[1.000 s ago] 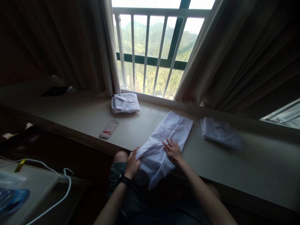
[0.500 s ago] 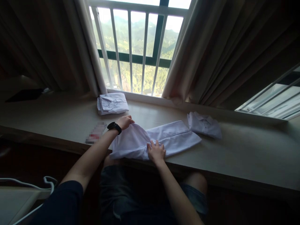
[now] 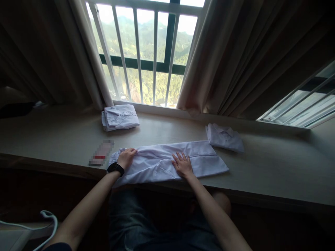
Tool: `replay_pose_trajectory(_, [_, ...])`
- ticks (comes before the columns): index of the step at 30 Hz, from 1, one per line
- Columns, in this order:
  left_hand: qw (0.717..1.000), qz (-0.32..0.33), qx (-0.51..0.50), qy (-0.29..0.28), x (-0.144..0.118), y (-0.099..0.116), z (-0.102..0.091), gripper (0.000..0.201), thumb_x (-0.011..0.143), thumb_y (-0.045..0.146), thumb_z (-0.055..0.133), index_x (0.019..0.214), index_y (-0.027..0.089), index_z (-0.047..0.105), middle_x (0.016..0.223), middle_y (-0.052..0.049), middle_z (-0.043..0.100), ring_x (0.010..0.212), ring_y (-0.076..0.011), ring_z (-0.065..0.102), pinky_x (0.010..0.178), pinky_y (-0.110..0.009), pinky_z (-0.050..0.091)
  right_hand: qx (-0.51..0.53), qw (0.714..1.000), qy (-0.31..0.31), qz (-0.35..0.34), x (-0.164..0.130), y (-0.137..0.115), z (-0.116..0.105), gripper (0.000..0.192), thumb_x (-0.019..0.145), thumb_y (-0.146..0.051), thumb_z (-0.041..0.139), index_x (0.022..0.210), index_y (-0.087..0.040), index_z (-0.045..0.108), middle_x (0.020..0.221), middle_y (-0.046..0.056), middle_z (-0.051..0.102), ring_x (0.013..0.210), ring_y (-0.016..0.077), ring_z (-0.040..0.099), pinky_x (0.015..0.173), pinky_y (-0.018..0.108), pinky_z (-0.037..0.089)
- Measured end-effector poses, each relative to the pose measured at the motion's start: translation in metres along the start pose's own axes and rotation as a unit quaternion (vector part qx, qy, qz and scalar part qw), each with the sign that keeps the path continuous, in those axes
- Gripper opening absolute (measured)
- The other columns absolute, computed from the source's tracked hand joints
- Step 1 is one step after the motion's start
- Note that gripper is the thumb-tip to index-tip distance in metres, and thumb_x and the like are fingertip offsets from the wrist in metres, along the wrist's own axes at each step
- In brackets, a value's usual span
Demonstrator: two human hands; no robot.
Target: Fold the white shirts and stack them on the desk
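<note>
A long white garment lies stretched along the front of the wooden ledge, its near side reaching the edge. At its left end, my left hand, with a black watch on the wrist, has its fingers closed on the cloth. My right hand rests flat on the middle of the garment, fingers spread. A neatly folded white garment sits behind my left hand near the window. Beyond the long garment's right end is a folded white shirt with its collar and buttons showing.
Left of my hand, a blurred-out flat object lies on the ledge. A barred window stands behind, between dark curtains. A white cable curls at the lower left.
My left hand has come down and toward me, bringing the raised cloth down onto the ledge. My right hand has shifted slightly right and lies flatter. The view has tilted a little.
</note>
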State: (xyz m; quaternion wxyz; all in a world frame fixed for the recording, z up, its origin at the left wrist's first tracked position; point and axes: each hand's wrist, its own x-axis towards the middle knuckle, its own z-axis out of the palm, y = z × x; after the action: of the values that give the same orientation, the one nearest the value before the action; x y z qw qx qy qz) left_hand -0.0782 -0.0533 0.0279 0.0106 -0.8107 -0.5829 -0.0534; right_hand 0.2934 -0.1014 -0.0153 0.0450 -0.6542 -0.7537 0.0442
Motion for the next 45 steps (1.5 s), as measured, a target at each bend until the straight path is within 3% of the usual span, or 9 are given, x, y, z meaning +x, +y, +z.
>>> replay_pose_trajectory(4, [1.0, 0.002, 0.0, 0.018, 0.026, 0.013, 0.009, 0.03, 0.093, 0.011, 0.04, 0.1, 0.02, 0.067, 0.113, -0.012, 0.066, 0.131, -0.0241, 0.05, 0.106, -0.039, 0.041, 0.002, 0.995, 0.001, 0.095, -0.02, -0.001, 0.007, 0.056, 0.102, -0.059, 0.018, 0.154, -0.044, 0.028, 0.164, -0.004, 0.023, 0.151, 0.0307, 0.011, 0.118, 0.062, 0.006])
replay_pose_trajectory(10, [0.999, -0.011, 0.006, 0.03, 0.057, 0.029, -0.001, 0.028, 0.086, 0.01, 0.045, 0.099, 0.015, 0.069, 0.114, -0.016, 0.066, 0.136, -0.0286, 0.045, 0.116, -0.048, 0.028, 0.007, 0.982, 0.017, 0.186, -0.032, -0.008, 0.009, 0.057, 0.102, -0.056, 0.021, 0.155, -0.039, 0.03, 0.165, -0.001, 0.021, 0.151, 0.032, 0.009, 0.118, 0.063, 0.003])
replay_pose_trajectory(17, [0.994, -0.068, -0.014, 0.082, -0.021, 0.055, -0.018, 0.049, 0.091, 0.036, 0.049, 0.137, 0.022, 0.057, 0.149, -0.014, 0.048, 0.143, -0.0372, 0.031, 0.117, -0.065, 0.017, 0.011, 0.974, 0.058, 0.22, -0.031, -0.039, 0.009, 0.058, 0.102, -0.05, 0.027, 0.155, -0.029, 0.035, 0.163, 0.008, 0.025, 0.15, 0.0369, 0.013, 0.116, 0.065, 0.004])
replay_pose_trajectory(22, [0.992, -0.105, -0.057, -0.032, -0.05, 0.088, 0.006, 0.058, 0.097, 0.057, 0.035, 0.151, 0.038, 0.04, 0.163, -0.007, 0.027, 0.146, -0.0485, 0.019, 0.102, -0.083, 0.016, 0.026, 0.969, 0.069, 0.236, -0.036, -0.055, 0.008, 0.059, 0.1, -0.052, 0.03, 0.154, -0.028, 0.038, 0.162, 0.012, 0.027, 0.148, 0.0394, 0.017, 0.113, 0.068, 0.008])
replay_pose_trajectory(25, [0.995, -0.087, -0.041, -0.037, -0.049, 0.093, 0.021, 0.056, 0.098, 0.056, 0.032, 0.151, 0.041, 0.039, 0.164, -0.005, 0.027, 0.149, -0.0465, 0.013, 0.104, -0.083, 0.008, 0.026, 0.978, 0.078, 0.193, -0.043, -0.033, 0.002, 0.058, 0.099, -0.055, 0.033, 0.152, -0.032, 0.041, 0.161, 0.01, 0.031, 0.148, 0.0388, 0.019, 0.113, 0.067, 0.011])
replay_pose_trajectory(30, [0.997, -0.065, -0.033, -0.033, -0.033, 0.084, 0.026, 0.053, 0.1, 0.052, 0.028, 0.152, 0.042, 0.036, 0.164, -0.004, 0.026, 0.15, -0.0435, 0.015, 0.105, -0.082, 0.006, -0.026, 0.996, 0.062, 0.061, -0.056, 0.042, -0.013, 0.054, 0.099, -0.053, 0.039, 0.151, -0.037, 0.04, 0.163, 0.0, 0.028, 0.151, 0.0309, 0.012, 0.119, 0.059, 0.005])
replay_pose_trajectory(35, [0.997, -0.034, -0.044, -0.061, 0.008, 0.093, 0.021, 0.052, 0.101, 0.051, 0.025, 0.15, 0.041, 0.039, 0.163, -0.004, 0.029, 0.149, -0.0432, 0.02, 0.103, -0.083, 0.01, -0.041, 0.992, 0.023, 0.114, -0.06, 0.09, -0.016, 0.054, 0.102, -0.055, 0.031, 0.153, -0.038, 0.035, 0.162, 0.001, 0.029, 0.151, 0.028, 0.016, 0.119, 0.059, 0.008])
replay_pose_trajectory(41, [0.999, -0.03, -0.023, 0.033, 0.028, 0.122, 0.01, 0.046, 0.1, 0.031, 0.033, 0.135, 0.022, 0.061, 0.145, -0.017, 0.053, 0.14, -0.041, 0.038, 0.111, -0.078, 0.004, -0.041, 0.99, 0.028, 0.129, -0.058, 0.121, -0.015, 0.052, 0.101, -0.052, 0.037, 0.15, -0.037, 0.041, 0.16, 0.002, 0.034, 0.149, 0.028, 0.021, 0.118, 0.058, 0.013])
replay_pose_trajectory(45, [0.99, 0.074, -0.075, 0.097, 0.009, 0.149, 0.011, 0.043, 0.097, 0.022, 0.039, 0.133, 0.019, 0.062, 0.142, -0.016, 0.056, 0.14, -0.0304, 0.042, 0.122, -0.057, 0.014, -0.015, 0.988, 0.085, 0.126, -0.028, 0.096, -0.021, 0.047, 0.1, -0.045, 0.039, 0.136, -0.024, 0.06, 0.148, 0.008, 0.05, 0.147, 0.0301, 0.027, 0.118, 0.055, 0.016])
